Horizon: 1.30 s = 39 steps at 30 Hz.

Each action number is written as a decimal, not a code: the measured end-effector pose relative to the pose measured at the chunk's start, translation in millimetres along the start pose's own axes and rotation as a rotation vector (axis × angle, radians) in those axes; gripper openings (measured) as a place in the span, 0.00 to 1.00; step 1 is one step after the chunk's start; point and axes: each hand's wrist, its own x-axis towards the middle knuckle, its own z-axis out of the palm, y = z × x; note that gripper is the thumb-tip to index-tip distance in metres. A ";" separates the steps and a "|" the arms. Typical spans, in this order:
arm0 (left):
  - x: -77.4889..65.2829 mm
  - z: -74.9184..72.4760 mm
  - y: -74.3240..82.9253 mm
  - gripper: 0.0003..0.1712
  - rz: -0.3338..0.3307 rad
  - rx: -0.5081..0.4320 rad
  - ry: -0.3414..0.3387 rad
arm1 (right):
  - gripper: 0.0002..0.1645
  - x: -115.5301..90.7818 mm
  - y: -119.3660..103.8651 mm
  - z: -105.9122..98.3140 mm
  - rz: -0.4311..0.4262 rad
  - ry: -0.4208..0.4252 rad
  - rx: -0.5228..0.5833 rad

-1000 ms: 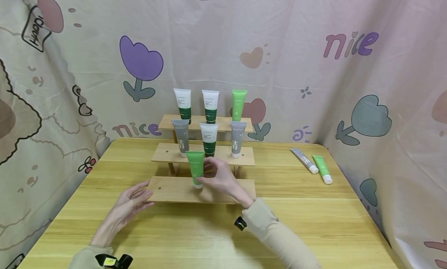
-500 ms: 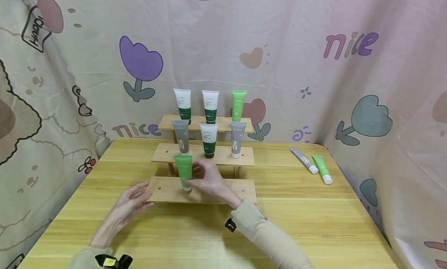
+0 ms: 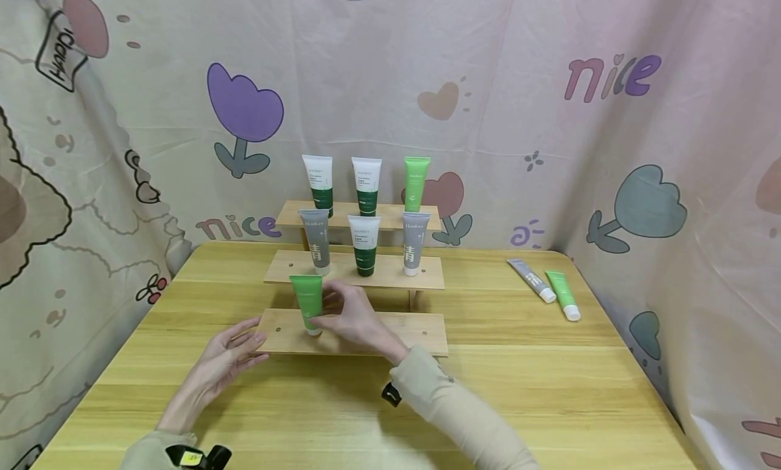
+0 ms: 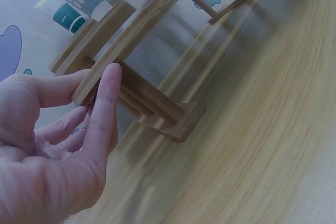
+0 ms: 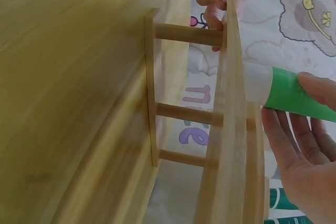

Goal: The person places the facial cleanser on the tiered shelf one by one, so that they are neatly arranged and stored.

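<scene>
My right hand (image 3: 358, 321) pinches a green squeeze tube (image 3: 307, 295) upright, white cap down, over the left half of the front board of a three-step wooden display rack (image 3: 384, 334). In the right wrist view, the tube's white cap (image 5: 257, 83) is right at the board's surface, thumb and fingers on opposite sides of the green body. At the board's left end my left hand (image 3: 222, 358) grips its edge; the left wrist view has the thumb and a finger (image 4: 107, 93) on opposite faces of the board.
Grey tubes (image 3: 415, 243) flank a white-and-green tube (image 3: 365, 245) on the middle step. The top step bears two white-and-green tubes (image 3: 318, 182) and a green one (image 3: 417, 184). A grey tube (image 3: 531, 280) and a green tube (image 3: 563, 295) lie on the table at right.
My right hand has slid left along the front board with the green tube, from near its middle toward its left end. The left hand stays at the board's edge.
</scene>
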 end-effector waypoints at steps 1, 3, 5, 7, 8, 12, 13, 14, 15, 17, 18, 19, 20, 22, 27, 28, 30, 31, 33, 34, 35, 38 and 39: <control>0.0 -0.1 -0.2 0.43 -0.001 0.002 0.001 | 0.25 0.5 -0.2 1.0 -0.002 -0.001 0.000; -0.2 -0.2 -0.3 0.43 -0.001 0.006 0.001 | 0.25 1.2 -0.4 3.0 0.000 -0.001 -0.001; -0.3 -0.5 -0.4 0.43 -0.001 0.007 0.000 | 0.25 1.9 -0.8 4.7 0.005 -0.001 -0.001; -0.2 -0.4 -0.4 0.43 -0.002 0.005 0.000 | 0.25 2.5 -0.6 6.2 0.011 -0.001 0.001; -0.2 -0.3 -0.3 0.43 -0.002 0.005 0.001 | 0.26 2.7 -0.5 6.8 0.014 -0.001 0.001; 0.2 0.2 -0.1 0.43 -0.001 0.016 0.016 | 0.26 4.2 0.2 8.7 0.020 -0.004 -0.004; 0.4 0.1 0.0 0.43 -0.001 0.018 0.020 | 0.26 4.5 0.3 9.1 0.022 -0.005 -0.007; 0.6 -0.1 -0.1 0.43 -0.001 0.019 0.022 | 0.26 4.9 0.4 9.4 0.024 -0.006 -0.009; 0.7 -0.4 -0.1 0.43 0.000 0.019 0.023 | 0.26 5.2 0.4 9.6 0.026 -0.007 -0.012; 1.0 -1.1 -0.3 0.43 0.002 0.017 0.020 | 0.25 5.6 0.2 10.1 0.033 -0.010 -0.012; 1.1 -1.5 -0.4 0.43 0.004 0.014 0.017 | 0.25 5.8 0.3 10.4 0.037 -0.011 -0.011; 1.1 -1.8 -0.5 0.43 0.007 0.011 0.014 | 0.26 5.8 0.1 10.6 0.039 -0.012 -0.010; 1.1 -2.0 -0.6 0.43 0.010 0.007 0.011 | 0.26 5.9 -0.1 10.8 0.040 -0.012 -0.008; 1.0 -2.4 -0.9 0.43 0.016 0.003 0.007 | 0.26 5.9 -0.4 11.3 0.040 -0.012 -0.004; 0.7 -2.6 -1.1 0.43 0.020 0.002 0.003 | 0.25 6.1 -0.3 11.9 0.028 -0.009 -0.003; 0.8 -2.5 -1.1 0.43 0.019 0.003 0.004 | 0.25 6.1 -0.1 11.9 0.026 -0.009 -0.003; 0.9 -2.5 -1.1 0.43 0.015 0.005 0.006 | 0.25 6.0 0.3 11.8 0.023 -0.010 -0.005; 0.9 -2.5 -1.1 0.43 0.013 0.006 0.006 | 0.25 6.0 0.5 11.8 0.023 -0.011 -0.007; 0.9 -2.5 -1.1 0.43 0.009 0.007 0.007 | 0.25 6.0 0.9 11.7 0.022 -0.013 -0.009; 0.9 -2.4 -1.1 0.43 0.007 0.009 0.007 | 0.25 6.0 1.1 11.6 0.022 -0.014 -0.011; 0.9 -2.3 -1.0 0.43 0.005 0.009 0.008 | 0.25 6.0 1.3 11.6 0.022 -0.016 -0.013; 0.9 -1.7 -1.0 0.43 0.001 0.013 0.011 | 0.25 6.1 1.5 11.5 0.024 -0.018 -0.012; 1.0 -1.6 -1.1 0.43 0.001 0.013 0.009 | 0.25 6.1 1.5 11.6 0.024 -0.019 -0.012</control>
